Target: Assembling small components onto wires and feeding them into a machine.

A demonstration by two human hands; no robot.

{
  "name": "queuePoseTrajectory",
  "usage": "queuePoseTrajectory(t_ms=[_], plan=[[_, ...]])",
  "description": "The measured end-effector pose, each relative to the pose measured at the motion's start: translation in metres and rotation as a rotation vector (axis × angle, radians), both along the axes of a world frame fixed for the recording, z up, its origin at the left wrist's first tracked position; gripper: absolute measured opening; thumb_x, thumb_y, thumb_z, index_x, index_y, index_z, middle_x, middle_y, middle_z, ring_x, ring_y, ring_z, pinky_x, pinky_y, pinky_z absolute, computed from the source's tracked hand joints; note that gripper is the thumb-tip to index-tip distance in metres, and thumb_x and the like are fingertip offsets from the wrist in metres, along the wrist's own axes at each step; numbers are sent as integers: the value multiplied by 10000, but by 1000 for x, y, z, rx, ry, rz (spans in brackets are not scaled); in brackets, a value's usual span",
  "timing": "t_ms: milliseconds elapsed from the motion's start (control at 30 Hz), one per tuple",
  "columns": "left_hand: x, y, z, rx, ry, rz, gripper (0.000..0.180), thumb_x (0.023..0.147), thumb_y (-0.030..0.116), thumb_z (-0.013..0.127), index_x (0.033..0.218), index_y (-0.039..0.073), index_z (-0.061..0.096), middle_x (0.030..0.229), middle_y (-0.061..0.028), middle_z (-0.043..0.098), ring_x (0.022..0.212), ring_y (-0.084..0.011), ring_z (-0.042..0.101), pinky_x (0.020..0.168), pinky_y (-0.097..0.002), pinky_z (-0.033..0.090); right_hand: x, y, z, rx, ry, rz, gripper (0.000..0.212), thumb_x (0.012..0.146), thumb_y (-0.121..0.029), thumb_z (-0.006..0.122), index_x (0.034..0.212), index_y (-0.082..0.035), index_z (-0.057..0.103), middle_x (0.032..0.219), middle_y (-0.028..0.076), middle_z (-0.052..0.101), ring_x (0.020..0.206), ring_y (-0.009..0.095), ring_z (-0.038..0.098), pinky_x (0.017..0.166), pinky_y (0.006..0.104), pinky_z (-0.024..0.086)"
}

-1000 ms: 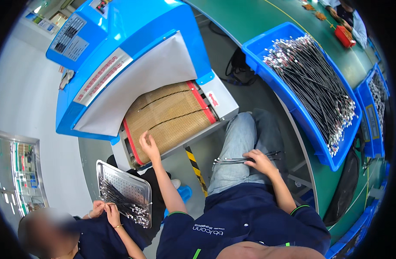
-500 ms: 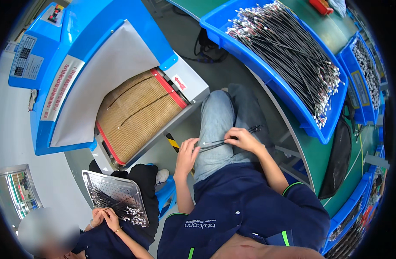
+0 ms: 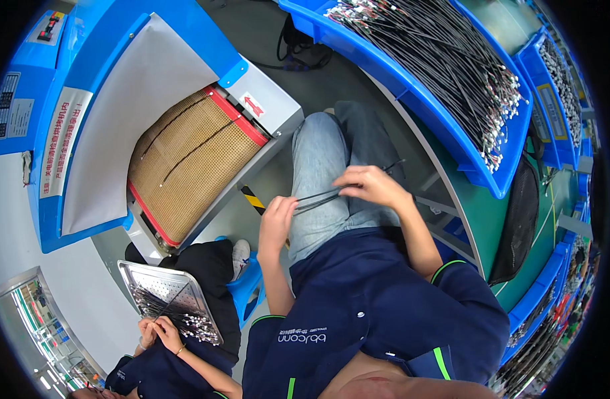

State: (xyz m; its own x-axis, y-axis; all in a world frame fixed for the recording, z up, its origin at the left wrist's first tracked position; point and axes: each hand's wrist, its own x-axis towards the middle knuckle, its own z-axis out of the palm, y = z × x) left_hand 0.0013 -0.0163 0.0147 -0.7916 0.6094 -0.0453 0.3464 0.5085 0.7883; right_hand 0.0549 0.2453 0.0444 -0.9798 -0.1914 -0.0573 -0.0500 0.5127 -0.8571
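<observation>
Several thin black cables (image 3: pixel 318 199) stretch between my two hands above my left thigh. At their left end, the fingers of my left hand (image 3: pixel 276 221) are closed round them. My right hand (image 3: pixel 373 186) pinches the same cables farther along, and a thin dark end pokes out beyond it on the right. My palms and fingers hide the cable ends at the left. Ahead of me to the left, two single black cables (image 3: pixel 202 150) lie apart on a tan mesh conveyor belt (image 3: pixel 185 209) with red edges.
A blue machine hood (image 3: pixel 215 43) covers the belt's far side. At the right, a large blue bin (image 3: pixel 411 100) full of black cables stands on a green table (image 3: pixel 468 229). Lower left, a co-worker's hands (image 3: pixel 155 330) work cables over a perforated metal tray (image 3: pixel 168 278).
The whole view has shifted, moving the scene up and left. My left hand has closed over the cable ends that showed beside it, and fewer ends stick out past my right hand.
</observation>
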Motion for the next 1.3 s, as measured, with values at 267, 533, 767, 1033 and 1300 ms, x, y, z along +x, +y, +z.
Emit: queuePoseTrajectory(t_ms=[267, 533, 767, 1033, 1300], plan=[[-2, 17, -1, 1, 40, -3, 113, 863, 128, 618, 920, 33, 641, 818, -121, 599, 752, -308, 601, 658, -373, 478, -8, 5, -8, 99, 199, 38, 146, 768, -80, 687, 912, -57, 701, 862, 61, 656, 779, 229, 648, 689, 324, 524], [-10, -4, -8, 2, -96, 98, 111, 863, 112, 620, 919, 19, 641, 817, -127, 609, 737, -294, 605, 642, -348, 473, -7, 33, -8, 86, 62, -47, 169, 773, -106, 698, 935, -56, 691, 849, 82, 650, 767, 250, 639, 668, 325, 516], [0, 34, -2, 83, -165, 1, 107, 867, 95, 613, 930, 13, 641, 813, -139, 598, 724, -296, 598, 644, -341, 469, -16, 2, -14, 92, 342, 92, 108, 764, -122, 668, 859, -72, 675, 809, 42, 606, 726, 227, 628, 635, 342, 514], [-1, 35, -2, 40, 208, 4, 132, 809, 89, 677, 919, 20, 655, 806, -107, 626, 721, -255, 613, 650, -329, 480, -16, -15, -21, 101, 296, 55, 141, 766, -150, 675, 884, -73, 663, 816, 31, 613, 736, 221, 630, 621, 333, 520], [1, 39, -8, 145, 31, 49, 110, 784, 70, 700, 872, 12, 667, 780, -100, 642, 654, -212, 612, 595, -295, 474, -19, -20, -28, 57, 373, 103, 132, 783, -147, 667, 884, -62, 656, 842, 42, 623, 769, 225, 633, 649, 337, 521]])
